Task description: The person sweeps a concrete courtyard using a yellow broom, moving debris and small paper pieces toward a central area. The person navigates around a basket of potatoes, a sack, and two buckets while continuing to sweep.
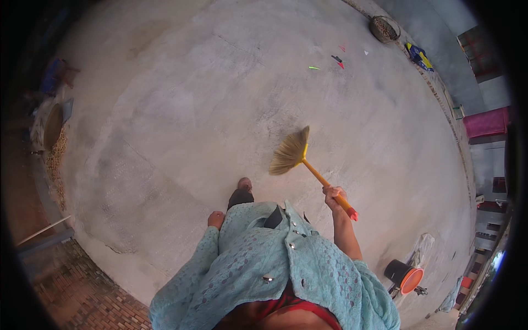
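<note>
A broom with an orange handle and a fan of tan bristles [289, 153] reaches out in front of me, its head low over the concrete floor. My right hand [334, 196] is closed round the upper part of the handle, below its red end cap. Yellow binding joins the bristles to the stick. Beside my hip, at the edge of the teal jacket, hangs my left hand [216, 220], apart from the broom. Its fingers are mostly hidden from above, and nothing shows in it.
Small coloured scraps [340, 65] lie on the concrete floor [181, 110] ahead. A basket [384, 29] and a blue-yellow bag [419, 56] stand by the far right wall. A black bucket with an orange rim [404, 276] is at lower right. Bricks [91, 286] border the lower left.
</note>
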`<state>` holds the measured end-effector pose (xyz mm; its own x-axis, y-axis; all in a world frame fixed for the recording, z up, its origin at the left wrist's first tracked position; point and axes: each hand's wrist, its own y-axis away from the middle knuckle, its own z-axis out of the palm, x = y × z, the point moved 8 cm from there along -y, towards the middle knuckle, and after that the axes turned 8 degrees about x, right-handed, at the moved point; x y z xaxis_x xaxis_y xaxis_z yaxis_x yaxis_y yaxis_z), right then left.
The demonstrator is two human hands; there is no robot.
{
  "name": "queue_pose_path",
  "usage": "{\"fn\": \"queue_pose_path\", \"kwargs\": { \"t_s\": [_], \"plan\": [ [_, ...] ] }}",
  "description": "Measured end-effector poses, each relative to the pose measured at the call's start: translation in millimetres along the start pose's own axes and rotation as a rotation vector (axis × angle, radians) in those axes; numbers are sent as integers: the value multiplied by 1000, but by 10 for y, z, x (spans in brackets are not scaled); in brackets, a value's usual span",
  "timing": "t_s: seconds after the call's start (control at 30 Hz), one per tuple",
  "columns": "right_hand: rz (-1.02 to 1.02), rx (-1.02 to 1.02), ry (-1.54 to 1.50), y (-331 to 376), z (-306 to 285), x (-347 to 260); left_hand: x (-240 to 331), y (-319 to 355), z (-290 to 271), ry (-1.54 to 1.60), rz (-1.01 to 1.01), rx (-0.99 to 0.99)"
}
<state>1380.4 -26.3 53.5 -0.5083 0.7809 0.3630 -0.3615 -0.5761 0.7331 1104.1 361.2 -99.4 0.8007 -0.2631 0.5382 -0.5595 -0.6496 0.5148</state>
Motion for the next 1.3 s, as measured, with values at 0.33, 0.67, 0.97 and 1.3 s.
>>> {"fn": "queue_pose_path", "kwargs": {
  "t_s": [0.33,0.67,0.97,1.3],
  "plan": [
    [-381,-36,225,514,921,-88,779,-657,-68,-135,21,-50],
    [84,-362,203,-307,2014,27,965,-523,-296,-86,-79,78],
    [390,-280,91,-2042,2336,257,1360,-249,-180,-55,-106,45],
    [104,-213,-198,-1111,1792,-1441,1732,-306,-82,-161,-14,-4]
  ]
}}
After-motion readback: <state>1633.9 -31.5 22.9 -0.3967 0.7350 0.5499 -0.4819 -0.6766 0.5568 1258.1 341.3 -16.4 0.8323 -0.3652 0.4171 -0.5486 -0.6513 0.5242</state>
